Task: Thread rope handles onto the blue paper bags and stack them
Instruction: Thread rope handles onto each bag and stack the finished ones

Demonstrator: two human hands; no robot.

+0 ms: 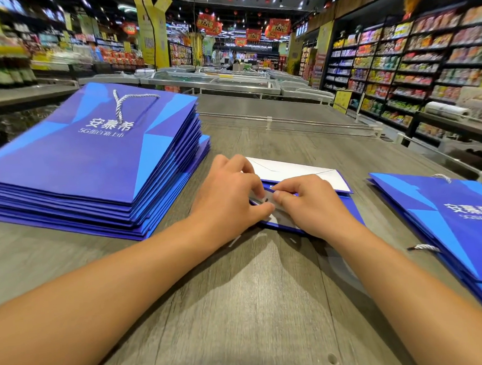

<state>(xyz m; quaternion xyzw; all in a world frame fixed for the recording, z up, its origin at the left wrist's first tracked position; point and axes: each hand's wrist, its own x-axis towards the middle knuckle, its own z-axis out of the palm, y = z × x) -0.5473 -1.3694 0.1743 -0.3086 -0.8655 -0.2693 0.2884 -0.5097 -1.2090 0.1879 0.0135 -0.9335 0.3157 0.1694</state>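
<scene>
Bags [91, 152] with rope sit stacked at left. Both hands, left hand [229, 194] and right hand [311, 203], pinch one open bag [298, 173] on the worktop [241, 295]; more bags [457, 225] wait at right.

Stocked shelves [413, 67] are lining the right aisle; chest freezers [214, 81] are standing beyond the grey table [242, 309].

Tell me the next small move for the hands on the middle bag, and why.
Probably push the rope end on through the hole in the bag's top edge. Both the left hand and right hand pinch at the rim of the middle bag, which lies flat on the table, and no handle shows on it yet, unlike the tall stack.
</scene>
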